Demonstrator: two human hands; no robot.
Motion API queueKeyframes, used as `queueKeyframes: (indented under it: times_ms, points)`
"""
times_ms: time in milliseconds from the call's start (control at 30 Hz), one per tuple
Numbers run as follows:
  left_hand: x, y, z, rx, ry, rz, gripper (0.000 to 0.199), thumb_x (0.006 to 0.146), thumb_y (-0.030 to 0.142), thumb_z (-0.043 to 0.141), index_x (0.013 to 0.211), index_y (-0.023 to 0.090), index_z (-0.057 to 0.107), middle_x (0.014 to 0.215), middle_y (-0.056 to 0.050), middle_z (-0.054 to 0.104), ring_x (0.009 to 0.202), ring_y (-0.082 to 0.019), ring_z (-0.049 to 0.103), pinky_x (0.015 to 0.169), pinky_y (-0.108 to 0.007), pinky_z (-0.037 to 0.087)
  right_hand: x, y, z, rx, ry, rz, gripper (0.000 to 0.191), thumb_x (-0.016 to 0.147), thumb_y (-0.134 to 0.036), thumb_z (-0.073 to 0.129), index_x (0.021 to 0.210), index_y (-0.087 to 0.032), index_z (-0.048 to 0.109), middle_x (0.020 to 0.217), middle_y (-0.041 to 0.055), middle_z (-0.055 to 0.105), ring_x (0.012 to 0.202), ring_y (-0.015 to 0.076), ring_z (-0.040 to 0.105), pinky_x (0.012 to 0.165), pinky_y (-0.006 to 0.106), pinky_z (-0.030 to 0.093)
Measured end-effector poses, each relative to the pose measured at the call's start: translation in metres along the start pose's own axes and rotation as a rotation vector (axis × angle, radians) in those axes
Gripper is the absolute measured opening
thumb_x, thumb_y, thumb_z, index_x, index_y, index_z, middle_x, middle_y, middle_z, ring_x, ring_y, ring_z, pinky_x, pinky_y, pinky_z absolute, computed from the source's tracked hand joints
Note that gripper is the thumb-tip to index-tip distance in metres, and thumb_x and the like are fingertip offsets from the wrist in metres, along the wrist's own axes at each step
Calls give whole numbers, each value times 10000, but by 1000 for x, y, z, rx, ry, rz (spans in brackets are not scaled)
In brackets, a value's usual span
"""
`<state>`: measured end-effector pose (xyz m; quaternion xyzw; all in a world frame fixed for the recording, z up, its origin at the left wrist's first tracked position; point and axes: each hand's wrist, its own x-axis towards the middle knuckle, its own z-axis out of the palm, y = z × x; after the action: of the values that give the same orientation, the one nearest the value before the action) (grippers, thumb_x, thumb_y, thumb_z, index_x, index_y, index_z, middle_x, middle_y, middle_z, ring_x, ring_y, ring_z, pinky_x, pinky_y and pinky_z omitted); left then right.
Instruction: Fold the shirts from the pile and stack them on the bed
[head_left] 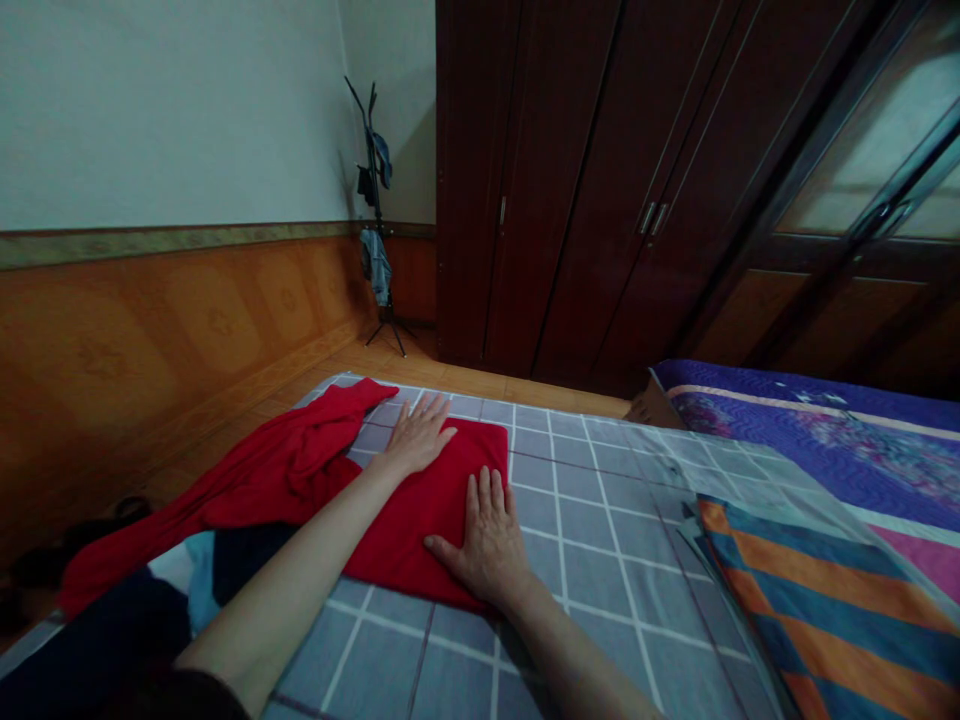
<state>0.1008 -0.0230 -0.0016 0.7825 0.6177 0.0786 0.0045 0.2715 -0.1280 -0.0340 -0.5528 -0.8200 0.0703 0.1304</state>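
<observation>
A folded red garment [420,520] lies flat on the grey checked bedsheet [600,530]. My left hand [420,435] rests palm down on its far left part, fingers stretched out and thumb apart. Near the right edge of the same garment, my right hand [487,540] also lies flat with its fingers out and thumb spread. To the left is a second, crumpled red garment [277,470] with a long sleeve-like strip trailing toward me. Dark blue and light blue cloth [201,575] shows beneath it, partly behind my left forearm.
An orange and blue striped cloth [847,600] lies folded at the right of the bed. Beyond it is a purple patterned bed cover [787,410]. A dark wooden wardrobe [555,190] stands at the back, beside a coat stand [375,200] hung with several items.
</observation>
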Motion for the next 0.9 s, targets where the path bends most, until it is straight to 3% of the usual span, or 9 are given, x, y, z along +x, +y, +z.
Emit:
queueKeyframes:
  times_ms: [67,167,300,400,467,567,700,800,900]
  points:
    - [-16,21,7,-18,-15,145,547,963,484,243,1469,275,232,1551,9,176,1431,-182,69,1156,-409,25,0,0,0,4,-4,-2,1058,760,-809,321,1433,5,279,1505,220,155,1402,355,51,1129,501,60]
    - [-31,29,21,-49,-79,238,541,970,488,212,1468,278,236,1543,11,203,1426,-171,108,1156,-410,49,0,0,-1,13,1,-19,1045,768,-799,327,1433,5,276,1504,224,155,1402,354,52,1129,498,62]
    - [-32,-6,25,-34,-115,90,569,958,504,231,1473,261,224,1544,-1,182,1426,-187,115,1151,-429,71,-1,1,-1,14,5,-8,1048,766,-807,313,1434,1,280,1506,220,148,1402,355,56,1129,499,68]
    - [-30,-39,19,-12,-116,-45,578,962,466,220,1472,196,237,1528,-75,224,1406,-250,201,1114,-489,185,-1,1,0,15,4,-4,1052,763,-812,301,1438,-5,273,1511,209,138,1403,352,55,1129,499,73]
    - [-33,-49,12,14,-93,-132,576,964,433,220,1457,142,275,1510,-133,257,1390,-294,237,1089,-533,214,-1,2,0,16,10,-13,1055,763,-815,292,1438,-4,273,1510,211,142,1403,351,50,1130,500,70]
    - [-47,-35,0,53,-16,-145,552,962,402,262,1443,135,310,1525,-122,226,1412,-276,168,1129,-506,117,-1,1,0,11,10,-12,1053,764,-812,300,1434,0,281,1507,215,150,1401,357,53,1128,504,72]
    - [-75,9,-7,54,106,134,535,966,400,277,1467,213,258,1545,-23,190,1429,-206,91,1161,-431,45,-1,0,-3,0,-3,-10,1048,770,-799,321,1432,11,272,1504,221,145,1399,364,61,1126,511,75]
    - [-92,22,1,5,4,234,522,971,401,269,1468,239,250,1532,-10,235,1419,-192,152,1160,-422,89,0,-1,-5,-5,-22,-8,1032,778,-784,337,1428,15,277,1500,231,150,1400,357,66,1128,504,76]
    - [-98,8,11,-21,-76,198,537,968,428,272,1468,235,248,1532,-8,227,1418,-197,157,1158,-434,96,0,-2,-6,-4,-28,-5,1023,780,-775,354,1431,11,274,1502,229,143,1401,353,59,1131,496,77]
